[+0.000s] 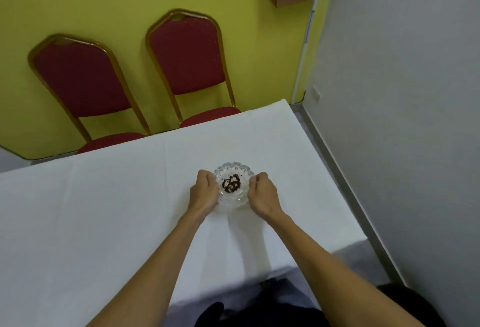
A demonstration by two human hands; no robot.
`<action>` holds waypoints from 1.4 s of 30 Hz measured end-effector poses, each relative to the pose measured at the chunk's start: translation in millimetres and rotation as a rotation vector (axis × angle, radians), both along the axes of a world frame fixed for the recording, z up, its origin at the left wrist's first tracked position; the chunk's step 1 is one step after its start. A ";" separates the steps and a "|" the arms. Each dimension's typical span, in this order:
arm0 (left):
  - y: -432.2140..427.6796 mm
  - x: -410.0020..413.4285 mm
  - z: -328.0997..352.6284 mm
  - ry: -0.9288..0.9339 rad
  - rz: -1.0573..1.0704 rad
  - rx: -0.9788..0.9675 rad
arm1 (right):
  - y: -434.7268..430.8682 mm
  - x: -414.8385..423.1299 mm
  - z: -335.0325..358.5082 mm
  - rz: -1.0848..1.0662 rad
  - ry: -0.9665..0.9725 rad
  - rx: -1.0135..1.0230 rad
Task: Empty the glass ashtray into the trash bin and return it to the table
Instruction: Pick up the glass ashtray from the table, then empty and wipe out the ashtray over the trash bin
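Two bare forearms, sleeveless up to the frame's lower edge, ending in a left hand (204, 190) and a right hand (262, 193) without rings, watch or gloves. Dark clothing (272, 308) below, blurred, possibly trousers; cut unclear.

— Where does the ashtray (233, 186) sit?
— On the table (104, 209), between the left hand (204, 191) and right hand (263, 194); two chairs (130, 74) stand behind the table.
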State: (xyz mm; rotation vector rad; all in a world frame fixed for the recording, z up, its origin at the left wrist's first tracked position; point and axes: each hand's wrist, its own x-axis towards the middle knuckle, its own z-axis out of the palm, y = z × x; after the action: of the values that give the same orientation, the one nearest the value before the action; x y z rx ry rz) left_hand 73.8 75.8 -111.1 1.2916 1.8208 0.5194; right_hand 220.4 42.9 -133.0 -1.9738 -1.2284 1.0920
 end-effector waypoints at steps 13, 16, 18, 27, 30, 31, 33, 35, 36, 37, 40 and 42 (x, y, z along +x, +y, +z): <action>-96.4 77.6 34.4 -0.027 -0.676 0.126 | -161.2 39.6 52.6 -0.608 -0.194 0.179; -123.4 102.2 37.6 -0.060 -0.750 0.132 | -198.7 51.8 46.3 -0.741 -0.182 0.178; -141.7 121.2 39.1 -0.088 -0.788 0.140 | -221.9 62.0 42.8 -0.817 -0.158 0.168; -219.9 217.2 44.1 -0.123 -0.995 0.182 | -316.3 136.6 42.9 -0.980 -0.264 0.138; -254.9 255.6 34.4 -0.132 -1.031 0.201 | -350.8 167.0 34.3 -1.039 -0.272 0.139; -265.7 265.2 30.7 -0.126 -1.048 0.191 | -361.2 175.0 30.0 -1.067 -0.271 0.136; -288.2 283.3 19.7 -0.129 -1.096 0.169 | -384.4 189.1 20.5 -1.134 -0.261 0.121; -307.6 297.4 10.7 -0.146 -1.137 0.127 | -406.0 199.7 12.3 -1.192 -0.242 0.088; -315.4 304.0 5.5 -0.140 -1.159 0.107 | -415.8 204.1 8.0 -1.213 -0.233 0.070; -323.0 310.7 2.1 -0.130 -1.183 0.096 | -425.0 207.9 4.8 -1.232 -0.227 0.052; -338.9 331.7 -9.7 -0.121 -1.244 0.088 | -442.6 222.9 -7.9 -1.256 -0.239 0.001; -343.8 347.3 -21.7 -0.131 -1.272 0.078 | -449.2 234.1 -20.2 -1.258 -0.245 -0.034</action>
State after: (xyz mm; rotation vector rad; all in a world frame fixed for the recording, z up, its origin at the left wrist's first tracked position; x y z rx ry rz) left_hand 421.1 -268.0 -132.8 2.0599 0.5932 -0.0520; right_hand 454.5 -406.3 -153.2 -2.3028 0.0980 0.2124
